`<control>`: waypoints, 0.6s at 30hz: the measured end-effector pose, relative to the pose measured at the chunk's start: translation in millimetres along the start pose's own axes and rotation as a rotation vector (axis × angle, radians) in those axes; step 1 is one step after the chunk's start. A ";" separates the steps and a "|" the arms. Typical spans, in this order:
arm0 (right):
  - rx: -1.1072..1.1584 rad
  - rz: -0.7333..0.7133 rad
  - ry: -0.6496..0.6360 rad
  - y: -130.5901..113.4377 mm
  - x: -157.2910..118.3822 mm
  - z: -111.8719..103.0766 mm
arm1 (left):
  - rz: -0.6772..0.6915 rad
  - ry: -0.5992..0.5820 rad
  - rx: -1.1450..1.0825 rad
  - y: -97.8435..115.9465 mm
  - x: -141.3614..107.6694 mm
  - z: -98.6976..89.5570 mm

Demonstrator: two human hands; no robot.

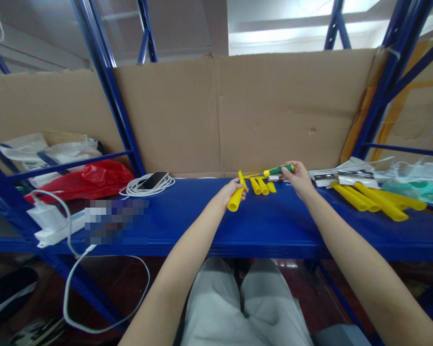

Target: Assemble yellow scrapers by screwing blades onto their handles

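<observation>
My left hand (234, 191) is wrapped round a yellow tube (235, 201), whose open end tilts toward me. In my right hand (299, 179) is a screwdriver with a green and yellow handle (278, 170). Its thin shaft points left at the upper part of the tube; whether the tip touches it I cannot tell. Several short yellow tube pieces (262, 186) lie on the blue shelf (187, 221) between my hands. Small items behind them are partly hidden by the screwdriver and my right hand.
Longer yellow tubes (377, 202) lie at the right, beside silvery packets (357, 179) and a green plastic bag (414, 190). At left are a phone (153, 180) on a coiled white cable (130, 191), a red bag (94, 178) and a white power strip (61, 230). Cardboard (274, 110) closes the back.
</observation>
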State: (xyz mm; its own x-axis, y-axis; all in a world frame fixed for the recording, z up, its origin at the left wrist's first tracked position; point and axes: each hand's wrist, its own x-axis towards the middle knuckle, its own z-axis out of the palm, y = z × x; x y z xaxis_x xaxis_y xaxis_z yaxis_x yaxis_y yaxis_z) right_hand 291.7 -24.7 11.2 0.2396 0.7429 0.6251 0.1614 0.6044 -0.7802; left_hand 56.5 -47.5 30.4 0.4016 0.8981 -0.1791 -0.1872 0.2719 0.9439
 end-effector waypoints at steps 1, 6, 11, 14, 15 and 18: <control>0.017 0.012 0.002 1.3 0.3 0.8 | 0.000 -0.005 0.000 0.3 -0.6 0.3; 0.075 0.077 -0.030 4.0 -1.7 7.1 | -0.012 -0.032 -0.014 1.2 -0.4 -0.3; 0.051 0.054 -0.048 5.8 -2.5 7.8 | -0.018 -0.055 -0.066 -0.8 5.1 -4.1; 0.031 0.044 -0.052 6.8 -2.0 7.0 | -0.024 -0.069 -0.077 -1.3 6.3 -4.8; 0.032 0.046 -0.052 6.7 -2.0 7.1 | -0.024 -0.071 -0.073 -1.1 5.9 -4.4; 0.051 0.064 -0.045 5.3 -2.7 8.1 | -0.021 -0.065 -0.054 -0.1 4.1 -2.9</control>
State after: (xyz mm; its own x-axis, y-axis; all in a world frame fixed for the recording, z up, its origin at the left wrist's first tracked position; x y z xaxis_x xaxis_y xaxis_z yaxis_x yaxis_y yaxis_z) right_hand 284.1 -21.2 5.6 0.2044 0.7921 0.5752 0.0981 0.5681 -0.8171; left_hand 55.6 -42.9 28.7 0.4631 0.8681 -0.1788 -0.2251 0.3103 0.9236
